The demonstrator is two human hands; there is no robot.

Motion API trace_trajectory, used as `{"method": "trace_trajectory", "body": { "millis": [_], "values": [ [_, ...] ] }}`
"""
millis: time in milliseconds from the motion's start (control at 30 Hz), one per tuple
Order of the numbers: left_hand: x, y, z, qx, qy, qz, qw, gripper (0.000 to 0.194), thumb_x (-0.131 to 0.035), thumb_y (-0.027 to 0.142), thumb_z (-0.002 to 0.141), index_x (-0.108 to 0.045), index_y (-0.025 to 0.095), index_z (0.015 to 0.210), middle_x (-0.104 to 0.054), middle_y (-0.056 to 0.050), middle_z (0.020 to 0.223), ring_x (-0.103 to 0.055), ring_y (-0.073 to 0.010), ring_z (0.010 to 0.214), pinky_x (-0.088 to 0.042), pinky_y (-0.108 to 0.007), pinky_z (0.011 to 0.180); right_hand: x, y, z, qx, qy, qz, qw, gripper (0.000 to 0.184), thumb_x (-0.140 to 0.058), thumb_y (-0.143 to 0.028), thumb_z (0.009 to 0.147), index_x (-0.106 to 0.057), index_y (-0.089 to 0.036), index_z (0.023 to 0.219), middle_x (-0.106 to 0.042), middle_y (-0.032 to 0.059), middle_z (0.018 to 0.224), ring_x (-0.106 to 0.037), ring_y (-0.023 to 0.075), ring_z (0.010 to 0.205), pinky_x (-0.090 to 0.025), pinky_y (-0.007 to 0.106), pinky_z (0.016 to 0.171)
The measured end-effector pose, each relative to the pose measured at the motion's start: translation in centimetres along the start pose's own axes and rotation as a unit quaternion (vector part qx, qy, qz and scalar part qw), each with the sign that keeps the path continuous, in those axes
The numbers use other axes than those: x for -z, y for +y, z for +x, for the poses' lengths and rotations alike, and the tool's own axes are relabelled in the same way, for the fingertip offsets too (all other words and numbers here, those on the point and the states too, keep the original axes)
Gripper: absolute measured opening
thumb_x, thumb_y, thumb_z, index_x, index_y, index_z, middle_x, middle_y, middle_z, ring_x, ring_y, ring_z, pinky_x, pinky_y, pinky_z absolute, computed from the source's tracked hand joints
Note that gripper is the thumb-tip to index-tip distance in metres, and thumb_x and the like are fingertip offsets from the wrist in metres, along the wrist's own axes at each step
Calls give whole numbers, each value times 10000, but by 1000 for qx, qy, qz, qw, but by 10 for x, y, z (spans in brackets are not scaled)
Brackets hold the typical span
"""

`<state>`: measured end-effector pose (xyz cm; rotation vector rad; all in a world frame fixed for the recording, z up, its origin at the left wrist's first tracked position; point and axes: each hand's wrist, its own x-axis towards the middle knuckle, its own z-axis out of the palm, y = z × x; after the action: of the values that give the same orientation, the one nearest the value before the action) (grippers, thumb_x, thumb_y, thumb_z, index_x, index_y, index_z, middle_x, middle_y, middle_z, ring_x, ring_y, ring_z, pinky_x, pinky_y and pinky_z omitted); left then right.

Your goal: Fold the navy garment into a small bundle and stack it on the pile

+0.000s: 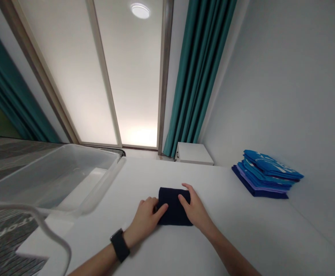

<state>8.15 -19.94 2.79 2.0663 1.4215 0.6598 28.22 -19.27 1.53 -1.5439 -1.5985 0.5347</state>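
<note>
A small folded dark navy cloth (pixel 171 203) lies on the white table (pixel 242 237) in front of me. My left hand (pixel 146 217) rests at its left edge, fingers curled loosely, fingertips pressing on the fabric. My right hand (pixel 194 207) lies flat on its right side, fingers stretched out over the cloth. A black watch (pixel 120 245) is on my left wrist. Neither hand lifts the cloth.
A clear plastic bin (pixel 55 180) stands at the table's left edge. A stack of folded blue cloths (pixel 266 174) sits at the right by the wall. A small white cabinet (pixel 193 153) stands beyond the table, next to teal curtains (pixel 198 73).
</note>
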Motion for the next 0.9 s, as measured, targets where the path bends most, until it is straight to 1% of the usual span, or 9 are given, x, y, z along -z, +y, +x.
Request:
{"method": "trace_trajectory", "body": {
  "millis": [67,167,333,400,467,600,733,800,900],
  "values": [
    [-2,-2,4,14,9,-6,1000,352,-406,476,954,-572,184,1058,-686,-15,706,-624,-211,661,-441,-347,720,-7,9,0,34,10,-39,999,349,-434,-298,919,-510,-192,1242,-600,114,1233,-552,227,1171,-446,385,985],
    [-3,-7,11,6,2,3,1000,387,-366,418,980,-454,177,1271,-707,-4,697,-660,-217,671,-439,-338,722,-11,16,9,68,-22,-127,989,267,-393,-241,949,-586,-204,1130,-651,96,1065,-623,211,1027,-488,342,889],
    [4,-14,37,-38,-10,115,993,359,-338,418,986,-605,197,1079,-717,-82,1004,-653,-245,922,-434,-387,845,-16,19,23,73,-64,-243,965,271,-379,-172,963,-643,-213,1008,-663,69,942,-653,180,895,-482,277,792],
    [6,-16,47,-53,-5,99,994,359,-371,418,976,-593,211,1166,-673,-82,1153,-598,-248,1055,-423,-409,909,-16,20,25,78,-70,-250,963,275,-378,-169,969,-644,-214,1019,-659,71,959,-649,177,909,-476,270,797],
    [7,-15,54,-77,-26,52,995,359,-380,390,976,-571,236,1238,-644,-58,1226,-552,-234,1132,-401,-423,971,-13,20,29,95,-97,-229,964,278,-375,-169,976,-641,-209,1043,-653,65,983,-639,165,936,-469,260,829],
    [5,-9,51,-111,-83,-29,990,360,-345,357,994,-611,237,1204,-686,-36,1139,-595,-204,1054,-419,-386,974,6,20,44,135,-173,-167,961,271,-385,-183,987,-650,-198,1039,-646,46,974,-619,145,946,-453,250,878],
    [4,-3,39,-136,-117,-82,980,391,-333,382,1005,-574,220,1267,-694,-43,1142,-638,-181,981,-469,-313,904,22,13,51,160,-227,-173,945,249,-410,-181,977,-654,-216,1006,-641,28,945,-621,144,915,-458,245,836],
    [4,-2,36,-153,-124,-75,978,399,-325,391,1009,-584,217,1258,-688,-49,1161,-641,-184,996,-468,-307,906,24,7,46,151,-218,-217,939,249,-399,-187,980,-646,-216,983,-631,29,940,-628,144,867,-459,243,787],
    [0,-3,34,-172,-118,-34,977,406,-312,400,1014,-587,218,1251,-682,-59,1169,-636,-196,1019,-455,-322,924,18,1,33,124,-157,-316,927,270,-347,-199,993,-613,-204,948,-605,50,941,-627,156,783,-451,258,707]
  ]
}}
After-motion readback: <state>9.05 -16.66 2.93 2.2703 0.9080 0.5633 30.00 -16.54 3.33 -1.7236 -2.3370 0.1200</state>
